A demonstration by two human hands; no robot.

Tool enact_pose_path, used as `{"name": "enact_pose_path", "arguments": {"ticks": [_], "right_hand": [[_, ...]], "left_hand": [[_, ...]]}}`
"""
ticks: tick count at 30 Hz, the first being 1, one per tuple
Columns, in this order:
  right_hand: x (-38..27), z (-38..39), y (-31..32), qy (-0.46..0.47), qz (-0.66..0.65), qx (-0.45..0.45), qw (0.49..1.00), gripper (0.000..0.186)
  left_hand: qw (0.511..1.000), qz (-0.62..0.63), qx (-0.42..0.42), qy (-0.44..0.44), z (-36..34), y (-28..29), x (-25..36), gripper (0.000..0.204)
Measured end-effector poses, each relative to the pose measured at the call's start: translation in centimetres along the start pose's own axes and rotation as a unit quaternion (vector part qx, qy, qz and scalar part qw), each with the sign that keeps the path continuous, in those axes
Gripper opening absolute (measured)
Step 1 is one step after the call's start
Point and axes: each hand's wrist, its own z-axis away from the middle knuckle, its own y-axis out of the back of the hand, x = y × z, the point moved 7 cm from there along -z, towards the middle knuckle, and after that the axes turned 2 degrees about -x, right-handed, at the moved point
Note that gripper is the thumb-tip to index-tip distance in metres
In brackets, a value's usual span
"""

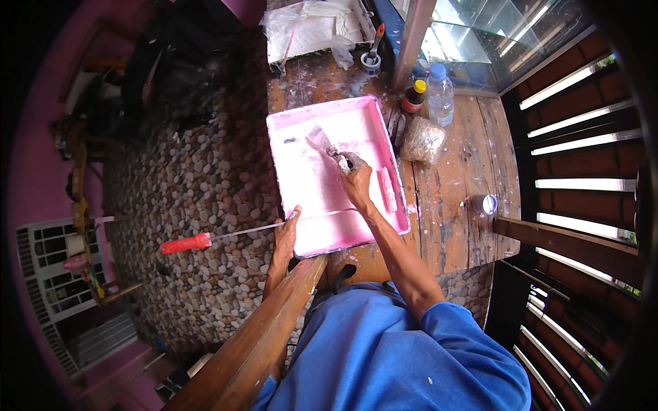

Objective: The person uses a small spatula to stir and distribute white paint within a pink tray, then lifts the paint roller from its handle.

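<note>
A pink-smeared white paint tray (pixel 288 171) lies on the wooden worktop, pink paint inside. My right hand (pixel 354 177) is closed on the handle of a paint-coated flat tool (pixel 319 139), a brush or scraper, whose wide end is over the tray's upper middle. My left hand (pixel 290 233) grips the tray's left edge near the lower corner. A paint roller (pixel 386 188) lies inside the tray at the right; its metal rod crosses past my left hand to a red handle (pixel 185 243) sticking out over the left side.
Wooden worktop (pixel 466 178) holds a plastic bottle (pixel 440 97), yellow-capped bottle (pixel 414 96), clear bag (pixel 422 140), small cup (pixel 484 204), brush in a can (pixel 371 61) and plastic-covered tray (pixel 308 31). A wooden beam (pixel 247 342) runs lower left; slatted wall at right; pebble-patterned floor at left.
</note>
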Motion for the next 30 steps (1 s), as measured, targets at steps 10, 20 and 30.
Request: {"name": "enact_pose_path", "arguments": {"ticks": [10,20,30], "right_hand": [[-2.5,0.6,-2.3,0.036,-0.031,-0.086,0.995,0.020],[-4.5,-1.6,-2.5,0.048,0.024,-0.131,0.990,0.015],[-8.6,-12.3,-5.6,0.192,0.137,-0.289,0.928,0.016]], "left_hand": [[0.996,0.067,-0.028,-0.046,-0.4,0.0,-0.5,0.056],[0.998,0.051,-0.030,-0.033,0.0,-0.5,0.3,0.052],[0.999,0.036,-0.015,-0.021,0.3,-0.5,0.7,0.063]]}}
